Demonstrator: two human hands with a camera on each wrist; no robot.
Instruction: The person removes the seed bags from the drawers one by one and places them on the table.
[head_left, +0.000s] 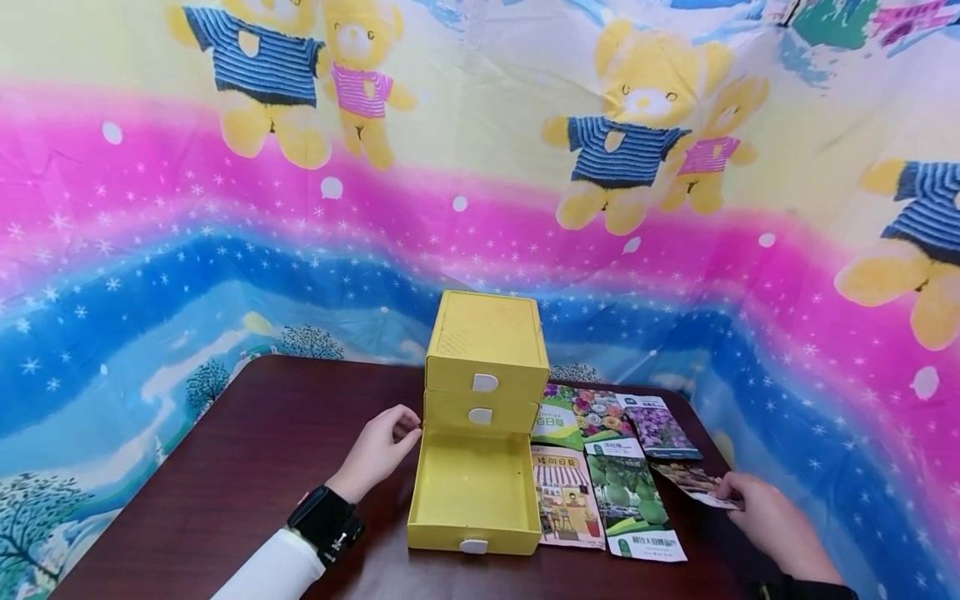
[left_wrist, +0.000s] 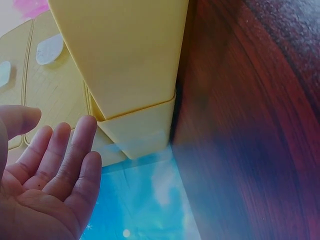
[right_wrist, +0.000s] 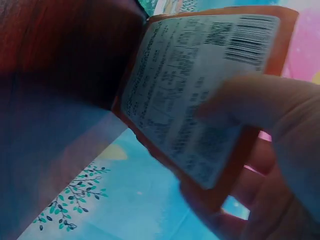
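A yellow drawer cabinet (head_left: 487, 333) with white handles stands on the table, its bottom drawer (head_left: 472, 487) pulled out and bare inside. Beside the cabinet's left side is my left hand (head_left: 378, 450), fingers loosely bent and holding nothing; the left wrist view shows the palm (left_wrist: 47, 200) near the yellow drawer wall (left_wrist: 122, 55). At the table's right side my right hand (head_left: 776, 521) pinches a seed packet (head_left: 693, 482) by its edge. Up close, this packet (right_wrist: 170, 75) has an orange border and a printed label with a barcode, thumb across it.
Right of the cabinet lie several seed packets: a sunflower one (head_left: 566, 500), a green-fruit one (head_left: 630, 500), a purple-flower one (head_left: 663, 429), a multicoloured-flower one (head_left: 600, 412) and a green one (head_left: 557, 425). A printed bear curtain (head_left: 465, 167) hangs behind the dark table (head_left: 285, 433).
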